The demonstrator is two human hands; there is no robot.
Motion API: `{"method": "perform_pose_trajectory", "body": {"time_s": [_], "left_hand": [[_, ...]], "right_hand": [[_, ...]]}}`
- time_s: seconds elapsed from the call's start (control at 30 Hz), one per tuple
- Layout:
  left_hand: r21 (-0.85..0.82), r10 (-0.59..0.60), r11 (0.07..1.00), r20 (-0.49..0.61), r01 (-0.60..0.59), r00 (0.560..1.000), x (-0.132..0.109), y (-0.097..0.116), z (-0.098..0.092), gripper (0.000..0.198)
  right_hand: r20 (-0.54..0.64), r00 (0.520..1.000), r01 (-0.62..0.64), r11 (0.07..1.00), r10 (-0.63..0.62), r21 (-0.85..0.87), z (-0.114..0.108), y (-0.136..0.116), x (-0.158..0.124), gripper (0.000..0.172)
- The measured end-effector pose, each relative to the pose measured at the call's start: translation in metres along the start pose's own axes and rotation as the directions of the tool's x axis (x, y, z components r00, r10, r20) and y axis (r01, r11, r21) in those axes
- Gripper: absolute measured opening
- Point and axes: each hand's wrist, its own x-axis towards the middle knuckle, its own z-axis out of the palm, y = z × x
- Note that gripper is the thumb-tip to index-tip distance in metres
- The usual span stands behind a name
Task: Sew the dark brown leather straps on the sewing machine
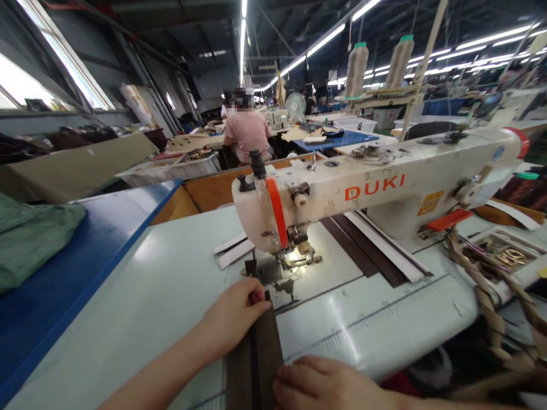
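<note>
A dark brown strip of material runs from the front edge of the table toward the sewing machine. At its far end my left hand is closed, thumb and fingers pinching the strip just in front of the machine's presser foot. Lower down, my right hand lies at the strip's right edge, its fingers curled against it. A narrow dark gap splits the strip lengthwise. Beside the needle area sits a small dark brown scrap.
White strips lie left of the machine head. Brown and white strips extend under its arm. A tray with scissors is at the right, a blue table at the left. A person in pink sits ahead.
</note>
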Motion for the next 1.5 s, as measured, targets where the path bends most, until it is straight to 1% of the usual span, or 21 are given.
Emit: {"method": "perform_pose_trajectory", "body": {"time_s": [0.03,0.07,0.1,0.13,0.2,0.33,0.47,0.87,1.0,1.07,1.13,1.2,1.27,1.33,1.43,1.5], "left_hand": [[-0.004,-0.001,1.0,0.003,0.001,1.0,0.0,0.002,-0.001,0.009],[-0.006,-0.003,1.0,0.007,0.003,1.0,0.0,0.004,-0.001,0.011],[-0.011,-0.003,1.0,0.013,0.003,1.0,0.001,0.004,-0.001,0.011],[-0.014,-0.006,1.0,0.017,0.006,1.0,0.001,0.005,-0.001,0.012],[-0.016,-0.003,1.0,0.02,0.003,1.0,0.002,0.004,-0.001,0.012],[-0.011,0.029,1.0,0.007,-0.029,1.0,0.001,0.003,0.0,0.011],[-0.009,0.054,0.998,-0.003,-0.054,0.999,0.0,0.004,-0.001,0.011],[-0.027,0.084,0.996,-0.016,-0.084,0.996,0.001,-0.001,0.0,0.009],[0.002,0.114,0.993,-0.032,-0.114,0.993,-0.002,-0.005,-0.002,0.007],[0.04,0.141,0.99,-0.066,-0.138,0.988,-0.004,-0.008,-0.005,0.006],[0.097,0.18,0.981,-0.117,-0.169,0.977,-0.006,-0.01,-0.01,0.011],[0.165,0.227,0.965,-0.141,-0.203,0.964,-0.008,-0.012,-0.015,0.02],[0.236,0.274,0.941,-0.118,-0.241,0.954,-0.008,-0.01,-0.019,0.023],[0.308,0.316,0.91,-0.078,-0.278,0.946,-0.007,-0.005,-0.022,0.018],[0.376,0.343,0.87,0.003,-0.319,0.939,-0.001,0.004,-0.026,0.016],[0.385,0.32,0.866,0.069,-0.321,0.945,0.008,0.008,-0.029,0.017]], "right_hand": [[0.071,0.997,0.005,0.999,-0.008,0.044,-0.016,0.0,0.005,0.024],[0.122,0.992,-0.023,0.996,0.012,0.088,-0.029,0.002,0.008,0.024],[0.175,0.984,-0.037,0.991,0.014,0.132,-0.039,0.003,0.011,0.025],[0.183,0.983,-0.05,0.987,0.021,0.155,-0.045,0.004,0.012,0.026],[0.177,0.984,-0.064,0.98,0.03,0.186,-0.049,0.005,0.011,0.028],[0.107,0.994,-0.045,0.982,0.025,0.185,-0.042,0.002,0.002,0.03],[0.062,0.997,-0.045,0.984,0.035,0.172,-0.038,0.0,-0.005,0.033],[0.012,0.997,-0.073,0.992,0.073,0.105,-0.035,-0.005,-0.01,0.035],[-0.061,0.996,-0.061,0.995,0.066,0.075,-0.03,-0.007,-0.009,0.034],[-0.113,0.992,-0.049,0.998,0.053,0.044,-0.026,-0.008,-0.007,0.032],[-0.196,0.98,-0.036,0.999,0.036,0.004,-0.02,-0.007,-0.004,0.029],[-0.286,0.958,-0.03,0.999,0.019,-0.034,-0.013,-0.005,-0.001,0.027],[-0.349,0.937,-0.029,0.997,0.003,-0.069,-0.007,-0.003,0.001,0.026],[-0.38,0.925,-0.033,0.995,-0.006,-0.095,0.001,-0.002,0.001,0.025],[-0.363,0.932,-0.044,0.992,0.0,-0.115,0.013,-0.002,-0.004,0.022],[-0.323,0.946,-0.041,0.991,-0.002,-0.128,0.02,-0.002,-0.007,0.018]]}}
